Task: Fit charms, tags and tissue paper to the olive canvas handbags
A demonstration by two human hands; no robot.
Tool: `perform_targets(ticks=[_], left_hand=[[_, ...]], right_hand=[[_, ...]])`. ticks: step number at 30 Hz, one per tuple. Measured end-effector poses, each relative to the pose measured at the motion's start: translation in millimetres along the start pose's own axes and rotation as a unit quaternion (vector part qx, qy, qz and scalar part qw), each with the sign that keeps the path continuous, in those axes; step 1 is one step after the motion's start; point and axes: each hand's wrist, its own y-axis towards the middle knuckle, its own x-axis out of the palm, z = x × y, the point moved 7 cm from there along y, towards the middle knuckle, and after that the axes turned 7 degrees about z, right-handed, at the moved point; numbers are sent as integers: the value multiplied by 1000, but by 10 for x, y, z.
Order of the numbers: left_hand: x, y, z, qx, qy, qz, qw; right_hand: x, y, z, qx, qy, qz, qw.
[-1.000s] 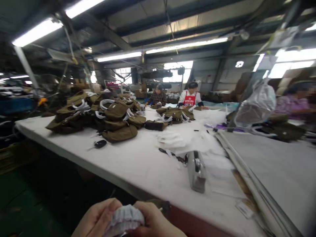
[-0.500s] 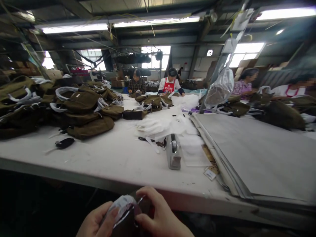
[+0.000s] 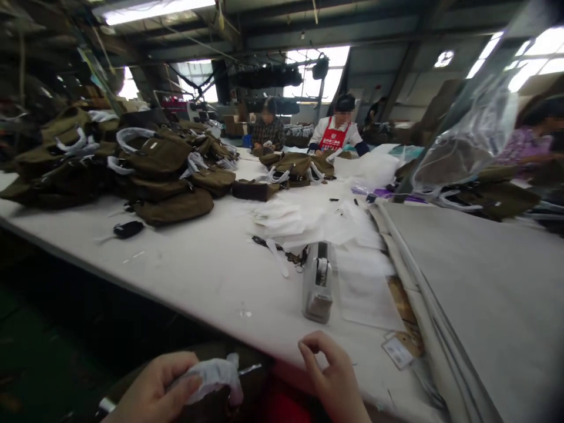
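At the bottom of the view my left hand [image 3: 158,388] grips a bag handle wrapped in white film [image 3: 214,376]. The handle belongs to a dark olive bag [image 3: 247,358] below the table edge, mostly in shadow. My right hand [image 3: 330,370] is apart from the bag, at the table's front edge, with thumb and forefinger curled close together; whether anything small is between their tips I cannot make out. Beyond it a grey tape dispenser [image 3: 318,288] stands on the white table [image 3: 189,276].
Olive bags with wrapped handles [image 3: 154,155] are piled at the left. White sheets [image 3: 304,223] and a black strap lie behind the dispenser. A large paper stack [image 3: 493,282] and a slanted post are at the right. Several people sit across the table.
My right hand has left the bag and moved right, towards the table edge. My left hand stays on the wrapped handle. The view has turned and tilted.
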Motion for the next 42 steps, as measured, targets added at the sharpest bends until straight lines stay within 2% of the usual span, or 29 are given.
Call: perform_targets(ticks=[4,7,9,12,15,18,20,22,24,27,29,31,34,35,36,38,40,42], left_hand=[[225,109,129,59,73,-61,994],[328,156,166,84,97,-94,987],[278,145,148,91,112,-90,985],[17,26,70,79,112,-65,988],[-365,-204,-1,66,90,-29,993],[-697,-450,-91,47,43,13,998],[-843,-573,-179,36,3,44,998],[-948,-650,-280,32,-33,80,996],[-1030,-691,-383,33,-56,110,992],[-1161,-693,-498,47,-65,141,987],[-1260,-650,-547,56,-62,161,983],[-1346,-563,-578,56,-67,180,980],[-1423,-393,-588,50,-115,215,968],[-1430,-344,-582,48,-133,228,963],[-1428,-308,-569,47,-145,240,959],[-1393,-288,-511,55,-142,256,955],[-1316,-339,-409,78,-99,249,960],[-1212,-437,-298,100,-36,223,969]], right_hand=[[154,-49,160,-14,-65,-84,994],[247,-201,323,-34,-72,-68,995],[288,-270,388,-39,-84,-31,995],[382,-180,343,-21,-101,11,995],[548,255,85,-27,-123,21,992],[785,942,-167,-27,-188,14,982],[966,1392,-231,-10,-230,7,973],[1148,1737,-179,31,-270,-7,962],[1303,1936,-57,88,-306,-32,947],[1464,1988,21,143,-322,-70,933],[1536,1875,-99,135,-300,-93,940],[1588,1614,-346,102,-248,-120,956],[1651,915,-794,45,-134,-188,972],[1699,619,-924,31,-86,-231,969],[1802,281,-1044,30,4,-313,949],[1960,-277,-1198,32,98,-405,909],[2105,-574,-1230,37,118,-396,910],[2259,-692,-1197,89,148,-349,921]])
